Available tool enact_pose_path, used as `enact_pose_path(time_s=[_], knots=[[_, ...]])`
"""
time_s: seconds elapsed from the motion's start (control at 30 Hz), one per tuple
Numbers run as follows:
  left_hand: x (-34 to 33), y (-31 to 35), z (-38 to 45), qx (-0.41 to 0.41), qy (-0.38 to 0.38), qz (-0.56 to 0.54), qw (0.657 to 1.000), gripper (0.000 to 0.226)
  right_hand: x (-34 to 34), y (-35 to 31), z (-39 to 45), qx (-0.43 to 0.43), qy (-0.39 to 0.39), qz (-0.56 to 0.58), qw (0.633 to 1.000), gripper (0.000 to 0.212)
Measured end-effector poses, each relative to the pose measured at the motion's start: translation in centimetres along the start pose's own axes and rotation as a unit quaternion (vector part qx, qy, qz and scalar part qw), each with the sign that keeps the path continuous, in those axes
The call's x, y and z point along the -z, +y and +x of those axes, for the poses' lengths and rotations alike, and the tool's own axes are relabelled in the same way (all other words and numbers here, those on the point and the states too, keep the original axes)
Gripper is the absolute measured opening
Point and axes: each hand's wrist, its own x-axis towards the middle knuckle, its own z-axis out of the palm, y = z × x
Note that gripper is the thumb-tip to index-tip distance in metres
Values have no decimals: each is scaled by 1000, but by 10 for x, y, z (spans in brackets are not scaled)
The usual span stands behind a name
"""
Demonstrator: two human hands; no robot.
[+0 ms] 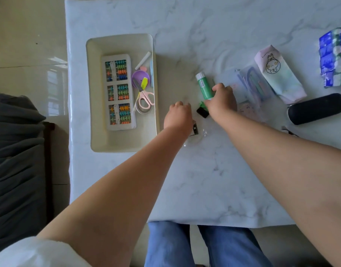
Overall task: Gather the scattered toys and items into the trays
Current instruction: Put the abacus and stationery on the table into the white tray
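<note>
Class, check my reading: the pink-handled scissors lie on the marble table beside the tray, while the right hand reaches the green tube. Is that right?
Not quite. The head view shows the pink-handled scissors inside the tray, next to the abacus. The rest stands: the right hand is at the green tube.

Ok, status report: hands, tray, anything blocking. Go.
Right hand grips green glue stick. Left hand curled on small packet. Tray holds abacus, scissors. Path to tray open.
</note>
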Motion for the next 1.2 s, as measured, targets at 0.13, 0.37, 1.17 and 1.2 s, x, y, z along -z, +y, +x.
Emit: enact_pose_path(time_s=[0.13,0.37,1.17,1.2], knots=[[-19,5,5,16,21,-6,1000,42,-6,7,4,1,-8,-5,1000,43],[-30,32,21,21,69,32,997,54,-3,8,12,-10,-19,-14,1000,39],[98,-48,10,98,207,-165,959,24,20,-126,-20,124,-73,119,982,32],[103,-54,13,116,207,-170,957,21,17,-132,-21,129,-76,115,982,32]])
